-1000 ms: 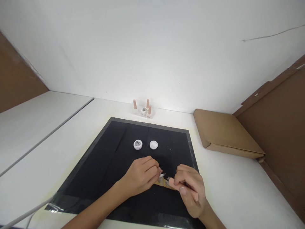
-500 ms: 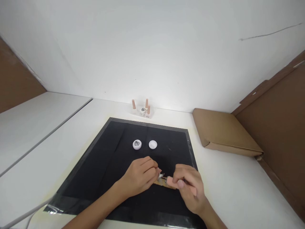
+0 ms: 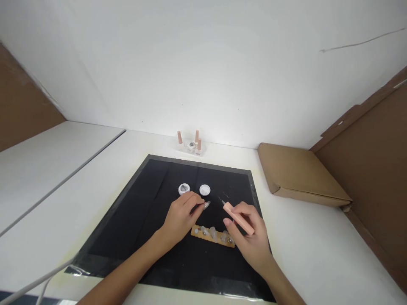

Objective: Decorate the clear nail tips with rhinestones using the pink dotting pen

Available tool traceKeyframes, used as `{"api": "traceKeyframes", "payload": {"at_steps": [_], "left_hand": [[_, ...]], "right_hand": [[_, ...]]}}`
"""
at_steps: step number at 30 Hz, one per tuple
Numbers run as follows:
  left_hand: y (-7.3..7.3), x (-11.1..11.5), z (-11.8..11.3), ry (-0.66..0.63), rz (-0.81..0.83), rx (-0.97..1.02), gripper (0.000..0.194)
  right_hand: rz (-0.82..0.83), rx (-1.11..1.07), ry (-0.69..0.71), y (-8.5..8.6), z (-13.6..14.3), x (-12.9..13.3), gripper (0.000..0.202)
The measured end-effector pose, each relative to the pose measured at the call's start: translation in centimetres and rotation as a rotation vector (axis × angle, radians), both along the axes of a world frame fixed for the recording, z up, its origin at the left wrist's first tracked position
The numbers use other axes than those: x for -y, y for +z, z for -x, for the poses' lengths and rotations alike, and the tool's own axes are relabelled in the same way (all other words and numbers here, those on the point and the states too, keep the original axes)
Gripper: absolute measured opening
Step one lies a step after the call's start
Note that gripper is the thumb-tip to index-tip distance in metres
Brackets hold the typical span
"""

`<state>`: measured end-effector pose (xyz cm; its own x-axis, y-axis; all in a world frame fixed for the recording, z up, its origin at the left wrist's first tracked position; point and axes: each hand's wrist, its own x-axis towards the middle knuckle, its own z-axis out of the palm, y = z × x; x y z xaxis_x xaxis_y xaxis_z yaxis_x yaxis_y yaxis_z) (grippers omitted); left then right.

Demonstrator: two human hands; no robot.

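My left hand pinches a small shiny false nail between thumb and fingertips, just in front of the round white jars. In my right hand is a peach-coloured nail polish brush, its thin tip pointing up and left, apart from the nail. Below and between the hands lies a tan strip carrying several clear and silvery nail tips. A white pot with grey, silvery contents stands behind my left hand, partly covered by it. Beside it, to the right, is a round white lid.
A black mat covers the middle of the white table. Behind it, a clear holder bears peach-capped polish bottles. A flat cardboard box lies at the right. White cables run along the lower left.
Both hands have lifted up and away from the tan strip, which now shows fully. The false nail went with my left hand, and the brush has parted from it and turned upward.
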<state>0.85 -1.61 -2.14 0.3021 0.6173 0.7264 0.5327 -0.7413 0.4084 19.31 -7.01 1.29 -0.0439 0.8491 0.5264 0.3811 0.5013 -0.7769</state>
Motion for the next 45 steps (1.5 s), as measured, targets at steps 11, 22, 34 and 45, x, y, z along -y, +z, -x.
{"api": "traceKeyframes", "payload": {"at_steps": [11,22,34,45], "left_hand": [[0.6,0.4,0.0,-0.077,-0.057,0.068,0.012],[1.0,0.9,0.0,-0.165,-0.127,-0.036,0.014],[1.1,1.2,-0.1,-0.188,-0.183,0.029,0.012],[0.8,1.2,0.0,-0.213,-0.188,0.024,0.013]], "right_hand": [[-0.345,0.205,0.026,1.0,0.2,0.3,0.018],[-0.258,0.257,0.032,0.9,1.0,0.1,0.012],[-0.174,0.128,0.026,1.0,0.5,0.3,0.011],[-0.190,0.123,0.085,1.5,0.4,0.2,0.012]]}}
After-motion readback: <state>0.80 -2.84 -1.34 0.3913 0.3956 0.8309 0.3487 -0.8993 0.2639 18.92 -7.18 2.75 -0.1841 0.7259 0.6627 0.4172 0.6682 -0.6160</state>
